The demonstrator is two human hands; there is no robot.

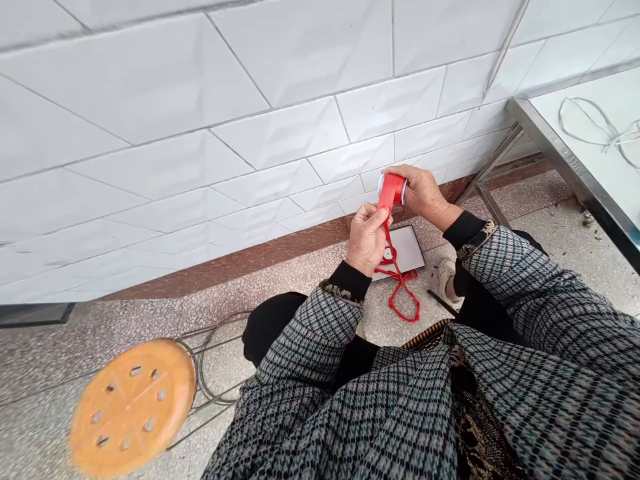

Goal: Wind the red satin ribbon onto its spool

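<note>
My right hand (424, 193) grips a spool of red ribbon (394, 189) with white end discs, held up near the tiled wall. A flat length of ribbon runs off the spool into my left hand (368, 235), whose thumb and fingers pinch it just below. From there a twisted, knotted red ribbon (403, 293) hangs down, ending in a loop above the floor. Behind it, a flat pale box or board (407, 248) with dark edges lies on the floor, partly covered by the ribbon and my left hand.
An orange round stool (133, 407) with a holed seat and metal legs is at the lower left. At the right stands a metal-framed table (560, 143) with a thin white cable (590, 133) on it. The white tiled wall (300, 147) rises close ahead. A shoe (446, 280) rests on the floor.
</note>
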